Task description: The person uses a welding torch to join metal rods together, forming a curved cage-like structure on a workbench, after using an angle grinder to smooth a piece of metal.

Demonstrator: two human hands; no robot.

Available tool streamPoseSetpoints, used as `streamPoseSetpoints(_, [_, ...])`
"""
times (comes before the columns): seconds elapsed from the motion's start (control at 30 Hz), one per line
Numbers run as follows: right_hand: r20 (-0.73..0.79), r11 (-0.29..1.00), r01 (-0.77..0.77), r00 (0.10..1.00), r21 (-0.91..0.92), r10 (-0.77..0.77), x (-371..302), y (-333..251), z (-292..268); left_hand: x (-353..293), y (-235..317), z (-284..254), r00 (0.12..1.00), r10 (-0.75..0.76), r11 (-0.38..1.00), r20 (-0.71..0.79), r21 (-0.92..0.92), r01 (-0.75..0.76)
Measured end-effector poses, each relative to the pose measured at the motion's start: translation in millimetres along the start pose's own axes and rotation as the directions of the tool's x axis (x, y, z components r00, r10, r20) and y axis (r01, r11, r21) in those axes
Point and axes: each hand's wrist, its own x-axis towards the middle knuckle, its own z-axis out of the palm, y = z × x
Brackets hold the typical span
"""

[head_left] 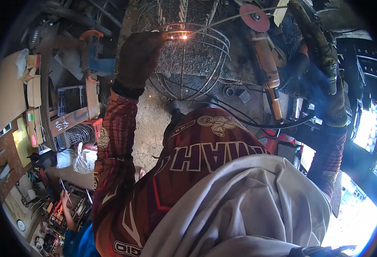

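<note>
My left hand, in a dark work glove, is closed at the left side of a round wire cage made of bent metal rods. Just right of its fingertips, a bright welding spot glows on the cage's upper ring. A thin welding rod reaches that spot from the right, its other end in an electrode holder. My right hand, also gloved, is wrapped around the holder; smoke and shadow partly hide its fingers.
An angle grinder with a reddish disc lies on the dark bench between cage and right hand. A black cable loops below it. Shelves with boxes and a red crate stand left. Another person's arm shows at lower left among tools.
</note>
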Motion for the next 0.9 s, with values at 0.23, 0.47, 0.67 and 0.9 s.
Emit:
streamPoseSetpoints(0.23, [-0.015, 1.000, 0.016, 1.000, -0.006, -0.016, 1.2, 15.1, -12.2, -117.9, -73.7, 48.1, 0.971, -0.233, 0.972, 0.042, -0.028, 0.235])
streamPoseSetpoints(0.47, [0.017, 0.944, 0.179, 0.983, -0.276, -0.181, 9.4, 37.2, -30.0, -52.5, -17.3, 14.5, 0.962, -0.270, 0.904, -0.037, -0.353, 0.240])
streamPoseSetpoints(0.67, [0.097, 0.972, -0.018, 0.995, 0.233, -0.005, 5.0, 26.6, -24.2, -21.1, -8.2, 8.4, 0.994, -0.107, 0.993, 0.018, 0.048, 0.106])
streamPoseSetpoints(0.9, [0.026, 0.980, 0.006, 1.000, 0.198, -0.011, -6.6, 17.8, -8.2, -5.3, -4.1, 6.1, 0.999, -0.007, 0.992, 0.041, 0.122, 0.002])
